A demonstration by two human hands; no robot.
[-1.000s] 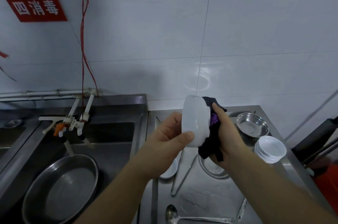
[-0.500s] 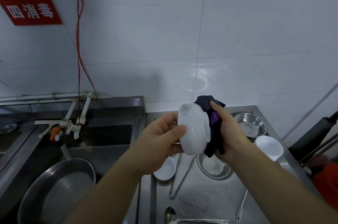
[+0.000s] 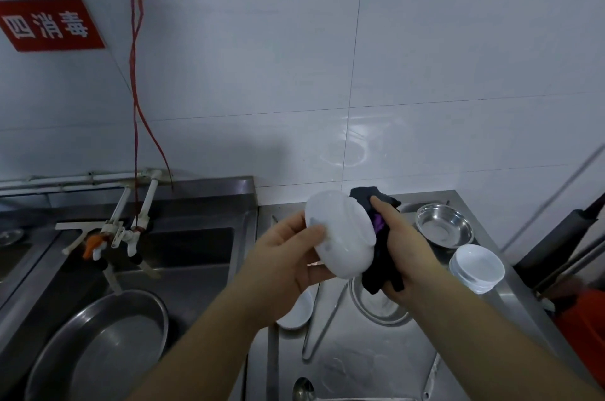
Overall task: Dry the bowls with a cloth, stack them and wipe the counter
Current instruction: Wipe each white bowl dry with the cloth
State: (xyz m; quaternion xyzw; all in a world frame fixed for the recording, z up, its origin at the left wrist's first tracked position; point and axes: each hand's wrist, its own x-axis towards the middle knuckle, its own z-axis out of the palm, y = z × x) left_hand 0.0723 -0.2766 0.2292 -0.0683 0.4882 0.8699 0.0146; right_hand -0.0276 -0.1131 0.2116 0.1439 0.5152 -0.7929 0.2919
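My left hand (image 3: 288, 261) grips a white bowl (image 3: 340, 237) above the steel counter (image 3: 376, 364), its base turned towards me and to the left. My right hand (image 3: 404, 248) holds a dark cloth (image 3: 379, 263) with a purple patch against the bowl's open side. A stack of white bowls (image 3: 476, 268) stands at the counter's right edge. Behind it sits a steel bowl (image 3: 443, 228). Another steel bowl (image 3: 376, 309) lies under my right hand, and a small white bowl (image 3: 296, 315) peeks out below my left wrist.
Tongs (image 3: 322, 325) and a ladle (image 3: 304, 389) lie on the wet counter. To the left is a sink with a large steel basin (image 3: 98, 348) and white taps (image 3: 124, 230). A tiled wall stands behind; dark and orange objects (image 3: 576, 302) crowd the right edge.
The bowl has been turned in my left hand, its base swinging further towards me, while my right hand keeps the cloth against it. The view has shifted slightly.
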